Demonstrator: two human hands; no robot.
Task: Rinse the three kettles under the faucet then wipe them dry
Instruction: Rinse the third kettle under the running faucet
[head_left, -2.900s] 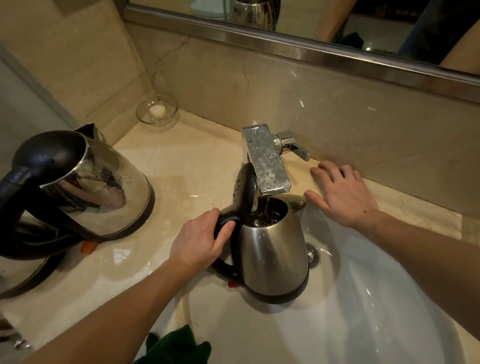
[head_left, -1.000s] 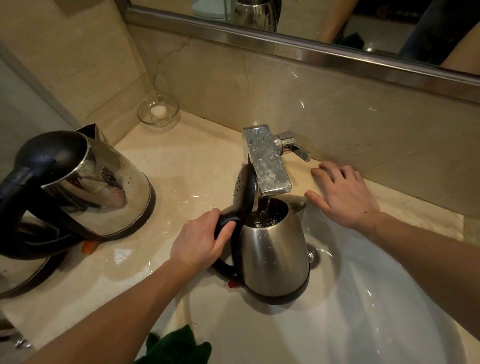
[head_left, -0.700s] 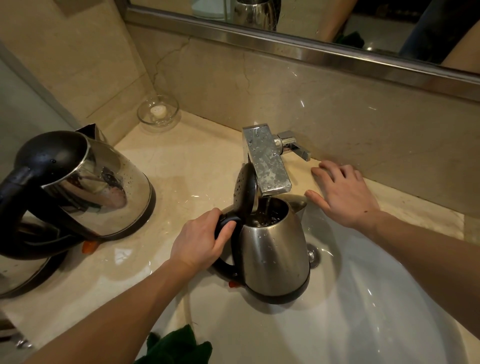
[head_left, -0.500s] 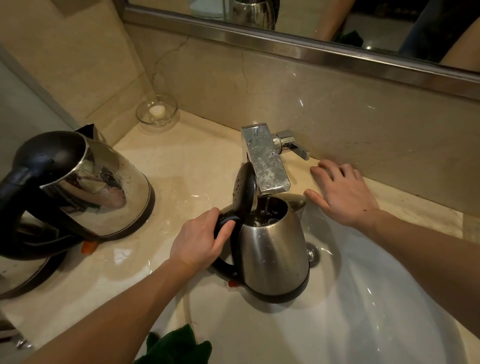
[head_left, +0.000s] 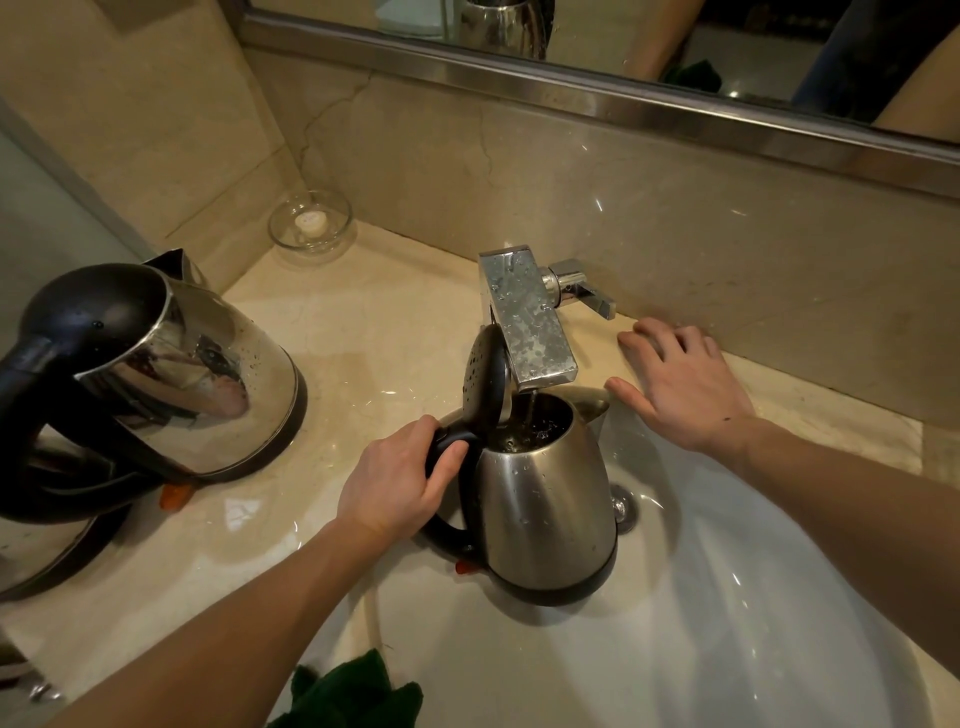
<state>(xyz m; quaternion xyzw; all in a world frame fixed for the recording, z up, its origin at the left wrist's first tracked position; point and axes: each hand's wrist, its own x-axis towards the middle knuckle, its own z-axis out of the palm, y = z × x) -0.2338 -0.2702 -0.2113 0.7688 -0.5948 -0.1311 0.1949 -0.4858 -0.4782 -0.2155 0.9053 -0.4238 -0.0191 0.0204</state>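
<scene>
A steel kettle (head_left: 545, 499) with a black handle and raised black lid stands in the white sink (head_left: 727, 623) under the square chrome faucet (head_left: 524, 322). A thin stream of water runs into its open top. My left hand (head_left: 395, 483) grips the kettle's handle. My right hand (head_left: 685, 384) rests flat on the counter just right of the faucet, below its lever (head_left: 582, 293). A second steel kettle (head_left: 182, 374) sits on the counter at the left. Part of a third kettle (head_left: 47, 551) shows at the left edge.
A green cloth (head_left: 353, 696) lies at the sink's near rim. A small glass dish (head_left: 310, 224) stands in the back corner of the wet beige counter (head_left: 374, 312). A mirror (head_left: 675, 47) runs along the wall above.
</scene>
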